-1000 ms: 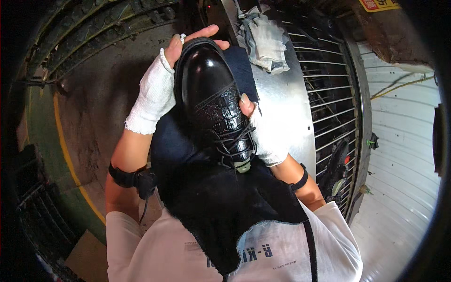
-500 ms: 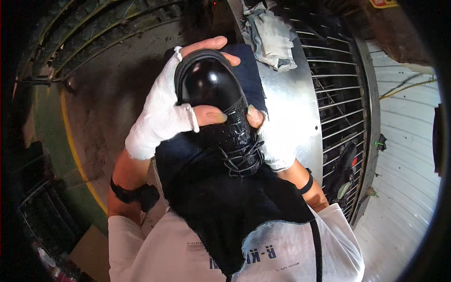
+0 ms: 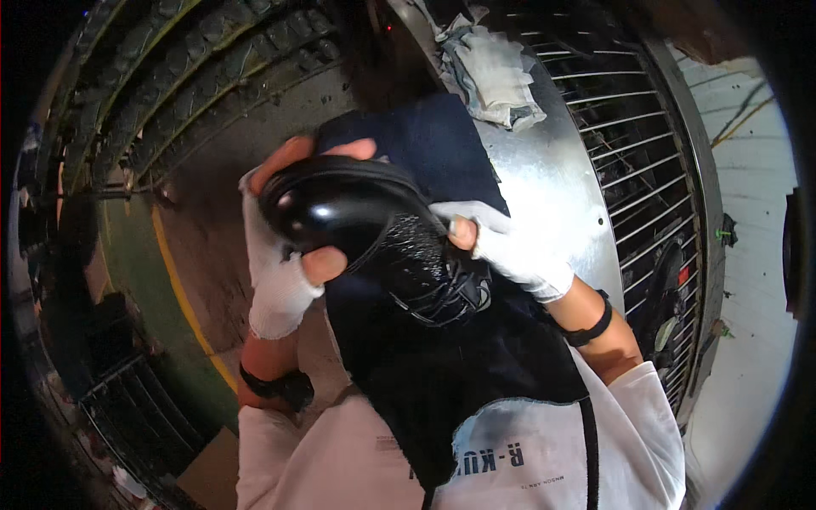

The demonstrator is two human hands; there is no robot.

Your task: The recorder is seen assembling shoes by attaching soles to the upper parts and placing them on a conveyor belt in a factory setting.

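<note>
A black laced shoe (image 3: 327,208) with a glossy rounded toe is held over my lap, its toe pointing to the upper left. My left hand (image 3: 285,246), in a white fingerless glove, wraps round the toe end, thumb on the upper and fingertips over the far side. With the thumb on its right side, my right hand (image 3: 510,251), gloved the same way, grips the shoe near the heel half; its other fingers are hidden. Wrinkled shiny material (image 3: 414,246) covers the instep, and the laces (image 3: 442,297) lie toward me. Beneath is a black apron (image 3: 408,365).
Dark blue cloth (image 3: 425,140) lies beyond the shoe. At right is a shiny metal surface (image 3: 565,191) with crumpled pale cloths (image 3: 493,72) on it, then a metal bar rack (image 3: 625,157). Racks of dark shoe-like items (image 3: 229,59) stand at the far left.
Both hands have turned the shoe so its toe swings left and comes lower. My left hand has moved down and left with it. The whole view has shifted slightly.
</note>
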